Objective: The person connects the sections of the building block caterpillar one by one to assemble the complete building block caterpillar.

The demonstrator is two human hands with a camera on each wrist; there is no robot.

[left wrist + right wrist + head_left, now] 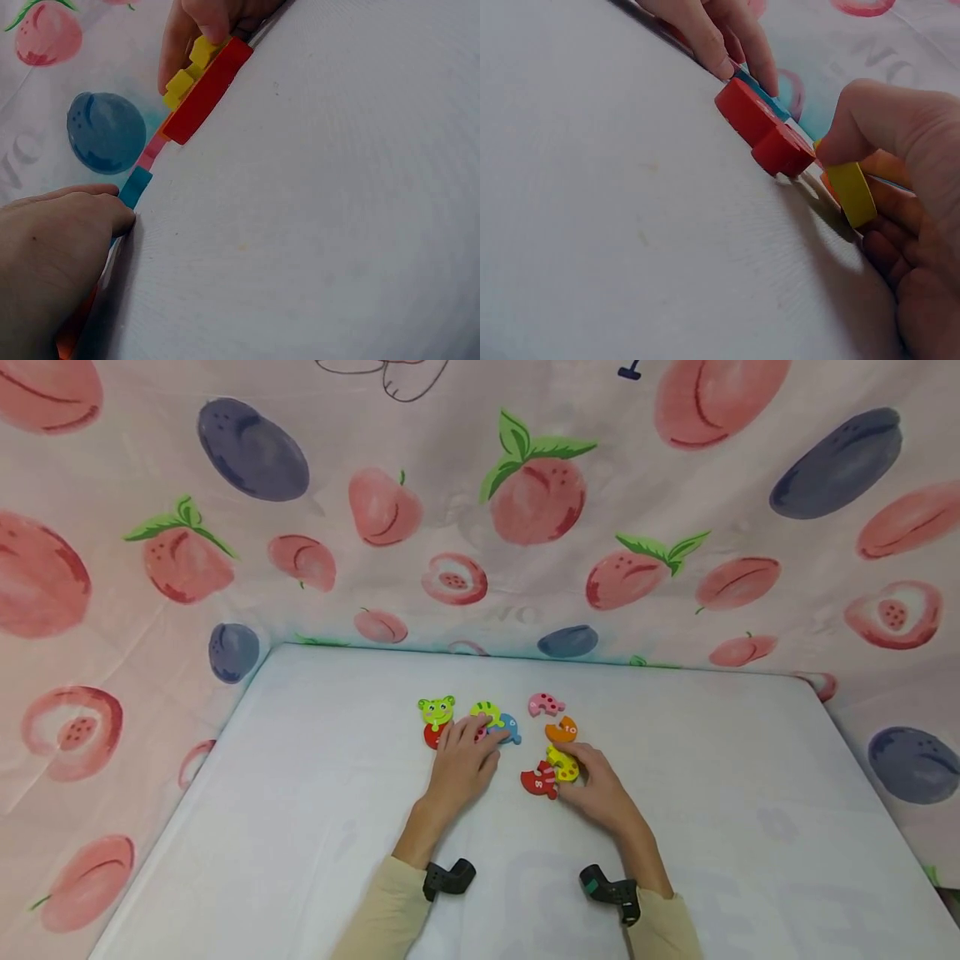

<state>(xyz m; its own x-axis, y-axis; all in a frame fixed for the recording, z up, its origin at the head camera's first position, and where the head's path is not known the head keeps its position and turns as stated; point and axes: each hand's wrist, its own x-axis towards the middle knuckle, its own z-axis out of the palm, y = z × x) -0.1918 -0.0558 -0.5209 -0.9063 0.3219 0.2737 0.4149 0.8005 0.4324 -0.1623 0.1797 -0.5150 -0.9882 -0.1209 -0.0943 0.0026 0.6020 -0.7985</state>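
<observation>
My right hand [603, 795] pinches a yellow spotted puzzle piece [566, 767] between thumb and fingers; in the right wrist view the yellow piece [853, 196] is raised at a tilt. Against its left side is a red puzzle piece [536, 782] marked 8. My left hand [462, 767] rests with fingers extended over other pieces. Beneath or beside those fingers show a blue piece [513, 727], a green striped piece [487, 709] and a red piece [431, 738]. The left fingers partly cover a pink bit. A green frog-like head piece [437, 710] joins the red piece's top.
Beyond the right hand lie an orange piece [562, 730] marked 10 and a pink spotted piece [544, 703]. All sit on a white-covered table [750, 793]. A fruit-print cloth [450, 435] hangs behind and to the sides.
</observation>
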